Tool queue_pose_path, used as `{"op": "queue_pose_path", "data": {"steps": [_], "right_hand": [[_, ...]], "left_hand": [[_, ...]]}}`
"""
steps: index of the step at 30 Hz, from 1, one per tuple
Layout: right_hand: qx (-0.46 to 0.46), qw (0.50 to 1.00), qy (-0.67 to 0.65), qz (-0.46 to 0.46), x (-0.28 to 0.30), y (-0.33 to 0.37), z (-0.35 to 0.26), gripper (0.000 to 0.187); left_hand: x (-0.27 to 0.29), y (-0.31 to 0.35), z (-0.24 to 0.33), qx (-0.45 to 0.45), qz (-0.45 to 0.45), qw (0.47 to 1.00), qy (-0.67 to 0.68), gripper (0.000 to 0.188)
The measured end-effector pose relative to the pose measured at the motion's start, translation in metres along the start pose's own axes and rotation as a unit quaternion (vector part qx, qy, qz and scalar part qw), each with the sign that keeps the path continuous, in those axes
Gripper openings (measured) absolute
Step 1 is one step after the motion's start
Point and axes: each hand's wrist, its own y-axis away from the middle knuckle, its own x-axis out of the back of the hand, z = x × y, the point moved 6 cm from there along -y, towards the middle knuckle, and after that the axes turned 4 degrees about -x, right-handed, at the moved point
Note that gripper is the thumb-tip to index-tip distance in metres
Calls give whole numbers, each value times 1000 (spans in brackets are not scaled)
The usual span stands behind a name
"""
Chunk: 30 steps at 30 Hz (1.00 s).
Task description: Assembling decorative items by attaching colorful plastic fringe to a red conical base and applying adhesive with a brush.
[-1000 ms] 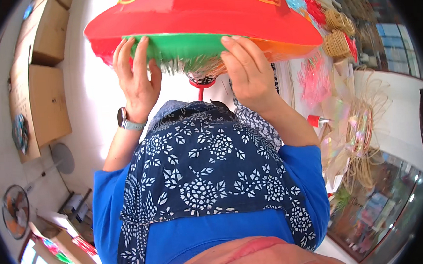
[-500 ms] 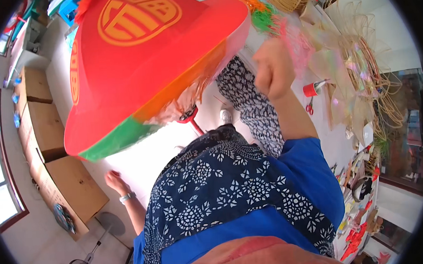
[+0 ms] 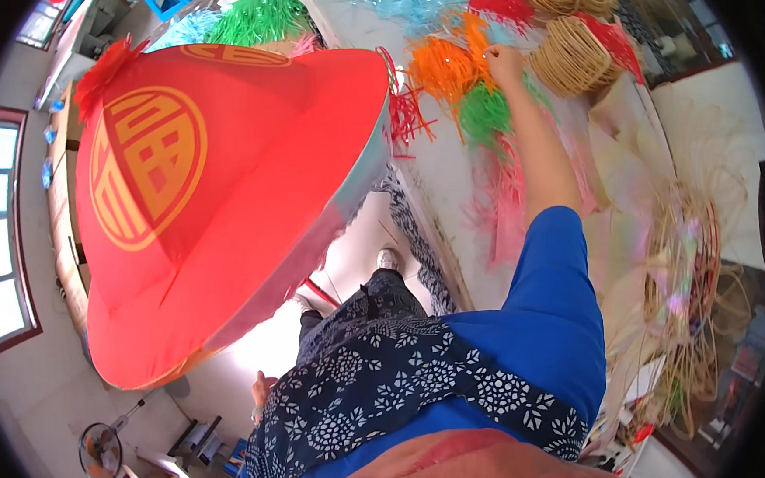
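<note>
Reaching out, right hand (image 3: pixel 505 59) is at the orange tassel bunch (image 3: pixel 447 60) on the table (image 3: pixel 450 200), fingers pinched together at the edge of its strands; can't tell how much it actually grips. Green tassel bunch (image 3: pixel 485 114) sits just below that hand, against the forearm. Woven baskets (image 3: pixel 569 52) just to the right of the hand, one more above it. Pink strands (image 3: pixel 507 201) lie along the forearm nearer the body. Left hand (image 3: pixel 260 391) hangs low beside the patterned apron (image 3: pixel 391 379), well apart from the table; too small to tell whether it is open or closed, nothing visible in it. Big red lantern (image 3: pixel 213 197) with a gold emblem fills the left side, between the two hands, its rim near the table edge.
</note>
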Motion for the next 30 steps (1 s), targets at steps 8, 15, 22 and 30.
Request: {"op": "queue_pose_path", "data": {"steps": [8,15,22,30], "right_hand": [[-15,998,68,0,-87,-112,38,22],[-68,984,157,-44,-124,-146,29,24],[-118,970,191,-91,-108,-152,39,32],[-74,974,-215,23,9,-229,85,42]], "left_hand": [[-51,106,90,56,70,994,56,47],[-91,142,91,112,84,988,60,31],[-121,152,143,120,79,989,25,25],[-122,107,168,-30,20,999,-26,23]]}}
